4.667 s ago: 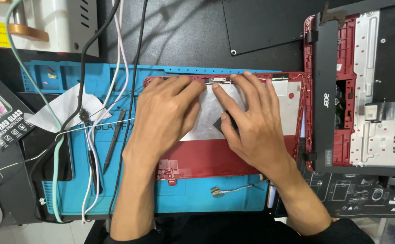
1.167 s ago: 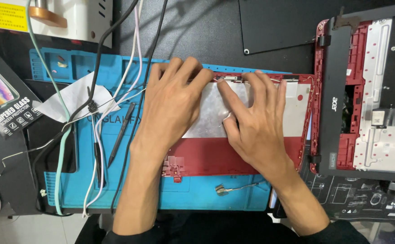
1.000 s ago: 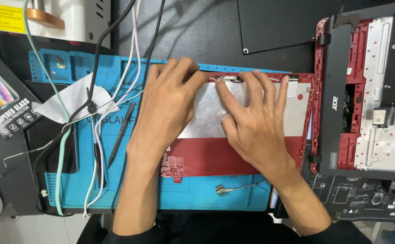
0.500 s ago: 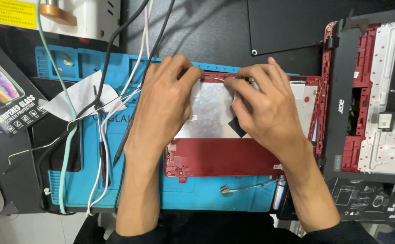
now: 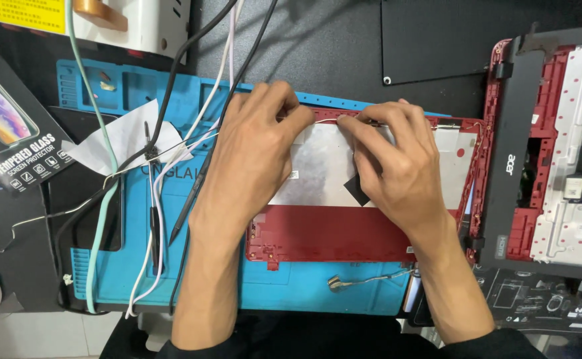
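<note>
Here the fingers point(image 5: 284, 113) of the left hand point(image 5: 251, 159) and those of the right hand point(image 5: 397, 156) are nearly closed, pinching a thin wire point(image 5: 334, 119) between them along the far edge of a red laptop lid point(image 5: 331, 233). Under both palms lies the lid's silvery foil panel point(image 5: 317, 166). Judging by this, the lid is already stripped from the machine, while the wire seems only partly freed along that edge. Beneath is a blue mat point(image 5: 131, 266); left of the fingers run loose cables point(image 5: 158, 199); right of them sits the opened laptop base point(image 5: 550, 153) on the dark surface point(image 5: 331, 46).
</note>
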